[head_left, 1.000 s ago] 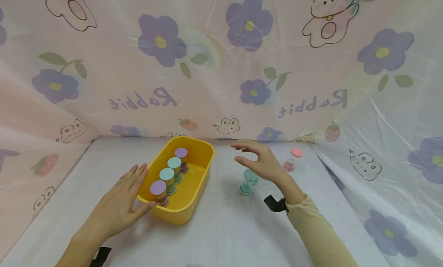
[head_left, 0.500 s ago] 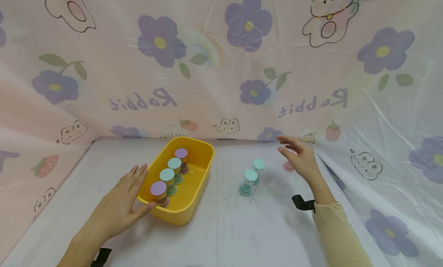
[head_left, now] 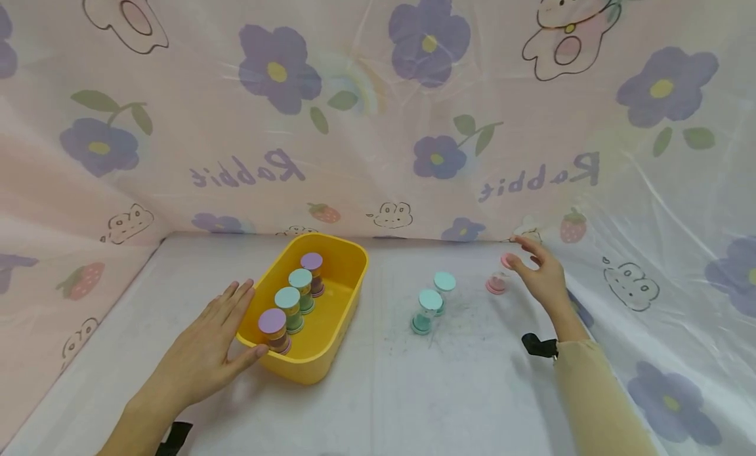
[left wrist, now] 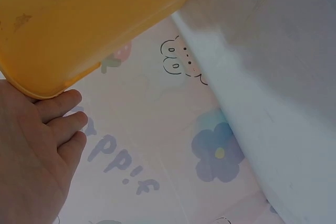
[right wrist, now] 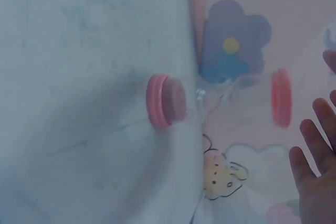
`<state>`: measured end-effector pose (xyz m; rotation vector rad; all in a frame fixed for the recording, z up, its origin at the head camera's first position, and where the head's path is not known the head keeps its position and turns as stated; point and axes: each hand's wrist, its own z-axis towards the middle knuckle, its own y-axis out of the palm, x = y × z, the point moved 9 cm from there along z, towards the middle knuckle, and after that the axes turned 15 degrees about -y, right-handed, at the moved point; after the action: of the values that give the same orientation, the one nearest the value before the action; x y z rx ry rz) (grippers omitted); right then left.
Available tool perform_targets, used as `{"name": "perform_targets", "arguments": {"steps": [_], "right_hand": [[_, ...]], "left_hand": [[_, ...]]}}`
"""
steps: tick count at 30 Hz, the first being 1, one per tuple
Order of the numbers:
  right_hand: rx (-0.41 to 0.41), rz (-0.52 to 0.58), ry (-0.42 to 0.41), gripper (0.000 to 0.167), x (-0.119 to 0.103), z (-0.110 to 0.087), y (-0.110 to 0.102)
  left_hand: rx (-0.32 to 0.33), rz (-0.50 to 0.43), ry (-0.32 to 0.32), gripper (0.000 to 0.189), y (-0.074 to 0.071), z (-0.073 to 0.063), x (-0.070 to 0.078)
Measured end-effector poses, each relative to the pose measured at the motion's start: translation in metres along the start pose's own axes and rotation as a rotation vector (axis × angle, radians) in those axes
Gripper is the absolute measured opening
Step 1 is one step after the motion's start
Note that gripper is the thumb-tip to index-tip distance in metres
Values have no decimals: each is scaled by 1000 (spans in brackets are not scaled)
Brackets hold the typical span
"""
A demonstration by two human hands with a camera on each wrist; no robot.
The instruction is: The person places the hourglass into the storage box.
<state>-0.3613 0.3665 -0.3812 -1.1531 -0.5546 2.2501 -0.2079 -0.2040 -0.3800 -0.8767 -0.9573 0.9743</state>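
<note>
My left hand [head_left: 201, 351] rests with fairly straight fingers along the left side of a yellow plastic bin [head_left: 308, 371], its thumb at the near rim. Inside the bin stand purple-capped and mint-capped sand timers, among them a near purple sand timer [head_left: 273, 323] and a mint one [head_left: 288, 302]. At the right, my right hand [head_left: 545, 275] is beside a pink sand timer [head_left: 497, 284], thumb and fingers spread near its top. In the right wrist view the fingers [right wrist: 316, 140] are apart from the timer's pink cap [right wrist: 282, 98], with a gap between.
Two mint sand timers stand on the white tabletop between bin and right hand: a nearer one [head_left: 422, 321] and one behind it [head_left: 445, 282]. A printed curtain [head_left: 378, 115] hangs along the back and both sides of the table.
My right hand has moved right, past the two mint sand timers, to the pink one, uncovering the mint pair. The left hand has stayed at the bin.
</note>
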Motion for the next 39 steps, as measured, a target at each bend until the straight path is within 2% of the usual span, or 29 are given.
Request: {"name": "perform_targets", "arguments": {"steps": [10,26,39], "right_hand": [[-135,42,138,75,33,-5,13],[-193,-27,147,64,41,-6,18],[-191,-57,133,63,38,-7,15]], "left_hand": [[-9,-1,-7,97,2,1,-1],[-24,5,-25,97,1,1,-1],[-25,0,-25,97,1,0,-2]]}}
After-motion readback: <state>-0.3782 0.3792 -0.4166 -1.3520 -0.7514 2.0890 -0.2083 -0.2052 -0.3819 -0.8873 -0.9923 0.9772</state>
